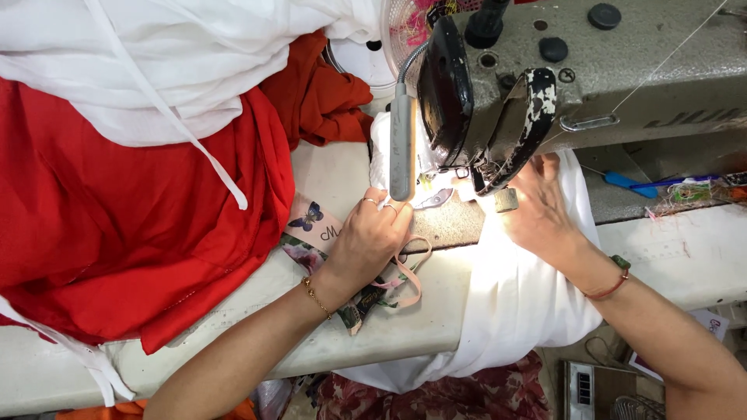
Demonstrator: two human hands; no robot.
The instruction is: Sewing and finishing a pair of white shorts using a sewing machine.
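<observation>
- White fabric (pixel 513 303) lay under the sewing machine (pixel 576 70).
- Left hand (pixel 366 237) and right hand (pixel 541 206), apart, pressed flat on it.
- Red cloth (pixel 132 225) was heaped far left.

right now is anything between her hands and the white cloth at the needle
Nothing visible. The right hand lies flat on the white cloth under the sewing machine head; the left hand rests at its left edge. The lamp arm hangs just above the left fingers, hiding part of the needle area.

Garment sewing workshop, I'd say: I'm at an industrial sewing machine (pixel 591 70) w/ chipped paint & a clip-on lamp (pixel 401 144), worn white worktable (pixel 405 327), heaps of red fabric (pixel 132 225) & white fabric (pixel 179 54) beside me.
</observation>
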